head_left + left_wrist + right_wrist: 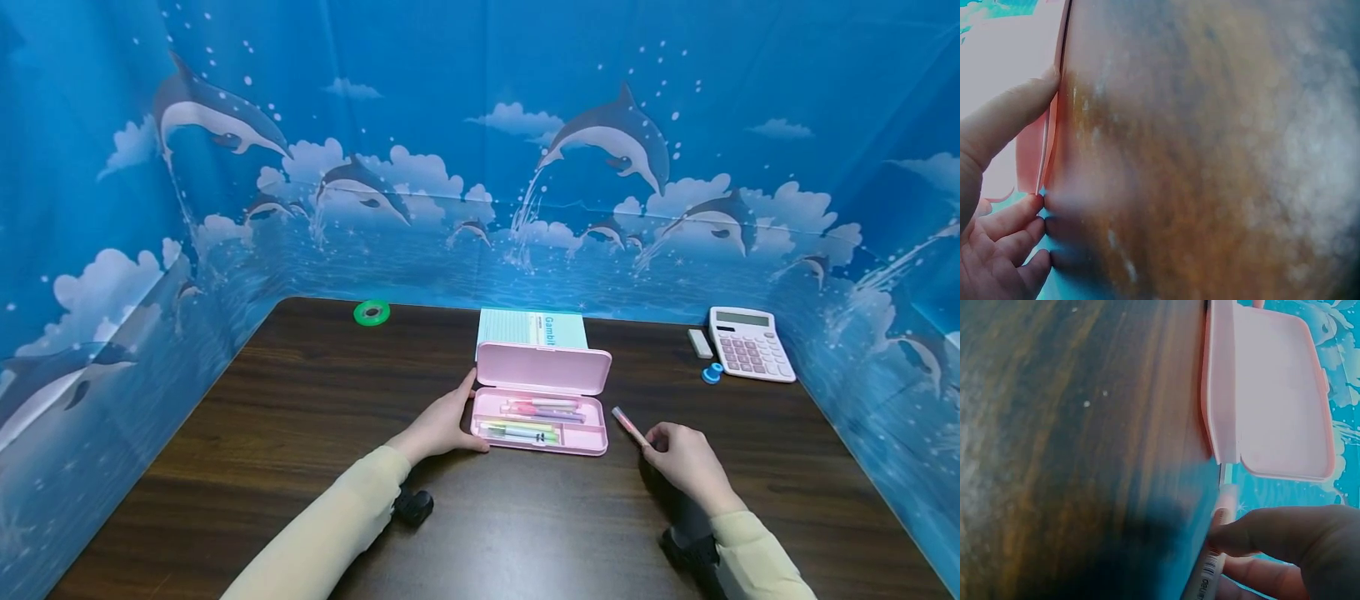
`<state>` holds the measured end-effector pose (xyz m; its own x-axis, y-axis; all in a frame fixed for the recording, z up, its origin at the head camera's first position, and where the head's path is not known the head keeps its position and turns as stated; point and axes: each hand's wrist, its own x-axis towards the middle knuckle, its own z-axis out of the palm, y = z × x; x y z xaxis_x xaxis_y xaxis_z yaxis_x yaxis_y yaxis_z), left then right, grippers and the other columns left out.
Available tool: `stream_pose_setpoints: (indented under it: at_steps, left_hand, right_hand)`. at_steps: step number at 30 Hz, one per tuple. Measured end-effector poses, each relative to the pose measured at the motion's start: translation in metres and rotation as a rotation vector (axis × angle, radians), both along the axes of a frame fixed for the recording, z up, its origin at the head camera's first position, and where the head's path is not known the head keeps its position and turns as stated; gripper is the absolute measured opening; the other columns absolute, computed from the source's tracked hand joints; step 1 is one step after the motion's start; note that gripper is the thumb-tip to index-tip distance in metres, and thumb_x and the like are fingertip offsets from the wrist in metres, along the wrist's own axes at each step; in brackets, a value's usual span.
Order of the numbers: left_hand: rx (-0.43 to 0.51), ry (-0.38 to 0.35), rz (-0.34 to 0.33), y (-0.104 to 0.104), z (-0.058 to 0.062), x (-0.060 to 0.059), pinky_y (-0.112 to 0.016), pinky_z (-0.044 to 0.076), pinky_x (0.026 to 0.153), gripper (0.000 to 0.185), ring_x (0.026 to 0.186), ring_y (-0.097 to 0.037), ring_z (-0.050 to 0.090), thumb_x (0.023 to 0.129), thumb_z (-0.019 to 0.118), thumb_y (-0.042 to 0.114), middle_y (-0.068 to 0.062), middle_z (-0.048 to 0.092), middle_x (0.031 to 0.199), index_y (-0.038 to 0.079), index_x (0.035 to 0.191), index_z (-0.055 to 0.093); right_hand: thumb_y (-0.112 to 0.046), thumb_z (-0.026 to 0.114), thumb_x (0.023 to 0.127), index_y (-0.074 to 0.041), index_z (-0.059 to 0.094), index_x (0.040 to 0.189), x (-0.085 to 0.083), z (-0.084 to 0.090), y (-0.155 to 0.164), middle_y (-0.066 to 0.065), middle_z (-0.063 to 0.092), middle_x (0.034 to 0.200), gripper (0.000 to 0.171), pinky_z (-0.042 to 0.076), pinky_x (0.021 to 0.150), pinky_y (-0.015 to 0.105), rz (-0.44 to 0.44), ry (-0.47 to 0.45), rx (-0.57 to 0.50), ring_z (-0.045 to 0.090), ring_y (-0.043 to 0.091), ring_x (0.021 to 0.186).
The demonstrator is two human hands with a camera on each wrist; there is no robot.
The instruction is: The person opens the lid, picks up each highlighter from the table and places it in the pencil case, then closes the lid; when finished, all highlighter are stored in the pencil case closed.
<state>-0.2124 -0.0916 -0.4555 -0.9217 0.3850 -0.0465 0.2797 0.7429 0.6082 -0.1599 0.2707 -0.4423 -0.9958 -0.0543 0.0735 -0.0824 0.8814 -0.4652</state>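
A pink pencil case [592, 439] lies with its lid [543, 368] raised. Several pens [517, 432] are in its front and back compartments. My left hand [442, 419] holds the case by its left end, with the thumb [1013, 112] at the front corner and the other fingers toward the back. To the right of the case, my right hand [686, 462] pinches a pale pen [628, 425] between thumb and fingers. A barcode shows on the pen [1209, 567] in the right wrist view. Its tip points toward the case, just short of the right edge.
Behind the case lies a light-blue booklet [517, 325]. A green tape roll [371, 312] is at the back left of the dark wooden table [300, 400]. At the back right are a calculator [750, 343], a white eraser [700, 343] and a small blue object [712, 373].
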Motion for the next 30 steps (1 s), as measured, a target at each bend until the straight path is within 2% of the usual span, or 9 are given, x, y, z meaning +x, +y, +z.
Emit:
stream_pose_setpoints:
  at_steps: [7,16,21,30]
  left_hand:
    - [0.004,0.000,-0.008,-0.001,-0.002,0.001,-0.045,0.034,0.107,0.121,0.130,-0.028,0.043,0.069,0.084,0.039,-0.013,0.047,0.140,0.006,0.153,0.005]
    - [0.011,0.005,0.004,-0.002,0.000,0.003,-0.045,0.035,0.106,0.121,0.129,-0.027,0.044,0.068,0.085,0.038,-0.011,0.048,0.139,0.005,0.153,0.006]
    - [0.010,0.001,0.001,-0.001,0.002,0.003,-0.045,0.034,0.107,0.121,0.129,-0.026,0.043,0.068,0.085,0.038,-0.011,0.047,0.140,0.006,0.153,0.005]
    - [-0.001,-0.006,-0.008,0.000,0.002,-0.001,-0.044,0.034,0.107,0.122,0.129,-0.026,0.044,0.068,0.085,0.040,-0.011,0.046,0.141,0.007,0.153,0.003]
  right_hand:
    - [-0.009,0.072,0.079,-0.005,0.067,0.086,-0.003,0.004,-0.006,0.002,0.057,0.070,0.010,0.041,0.056,0.030,-0.012,0.013,0.014,0.047,0.017,0.063]
    - [-0.012,0.074,0.078,-0.007,0.069,0.088,-0.008,0.007,-0.029,0.003,0.056,0.074,0.012,0.043,0.056,0.030,0.014,0.083,0.033,0.047,0.017,0.064]
    - [-0.013,0.076,0.078,-0.008,0.069,0.087,-0.010,0.009,-0.043,0.003,0.057,0.075,0.013,0.045,0.057,0.030,0.046,0.119,0.018,0.048,0.017,0.065]
    - [-0.012,0.077,0.076,-0.012,0.067,0.084,-0.016,0.010,-0.070,0.001,0.053,0.072,0.013,0.041,0.055,0.027,0.109,0.141,0.018,0.046,0.016,0.065]
